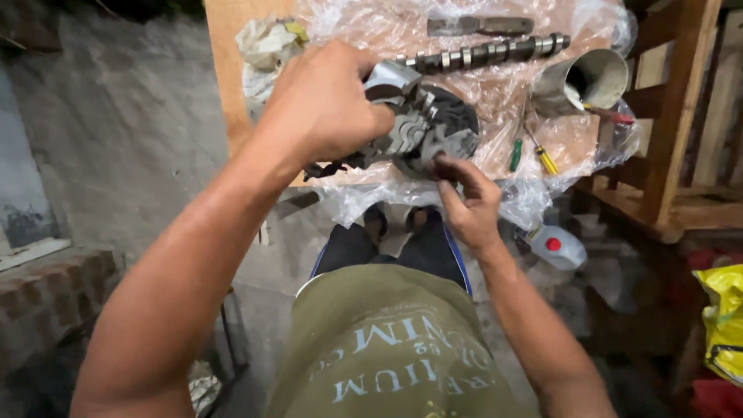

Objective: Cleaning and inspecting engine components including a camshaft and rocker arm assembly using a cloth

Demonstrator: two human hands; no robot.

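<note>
A grey metal engine assembly [433, 128] with a dark round face lies on clear plastic sheeting over a wooden table [224, 46]. My left hand [325, 104] grips its upper left end, fingers wrapped around a light metal part. My right hand [464, 197] reaches up from below, fingertips pinched against the assembly's lower edge. What the fingertips hold is too small to tell.
A notched metal shaft [487, 54] and a flat metal bar [480, 25] lie at the back. A metal cylinder [588, 81] lies on its side at right, with green and yellow screwdrivers [530, 151] beside it. A crumpled rag [267, 42] sits back left. A white bottle [557, 246] is below the table edge.
</note>
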